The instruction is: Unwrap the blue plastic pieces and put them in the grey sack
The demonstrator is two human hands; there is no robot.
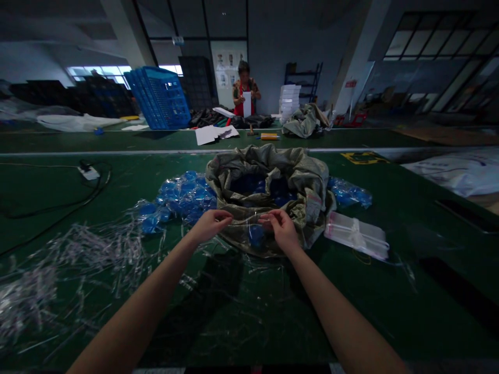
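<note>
A clear plastic bag with a blue item [256, 235] in it hangs between my hands, in front of a grey-green woven sack [312, 174]. My left hand [212, 224] pinches the bag's left side, thumb and fingers together. On the other side, my right hand [281, 228] is closed on the bag's edge. The sack's rim is rolled down, and dark blue items [249, 184] show inside. Wrapped blue items [187, 195] lie in a heap left of the sack, with more [350, 192] on its right. A stack of flat clear bags [356, 234] rests by the sack's right side.
Clear plastic strips [105, 249] cover the green table's left part. A power strip [89, 172] with cables lies farther left. Dark flat objects are at the right. Across the table stand a blue crate [158, 98], white boxes [289, 101] and a person [245, 91] holding something white.
</note>
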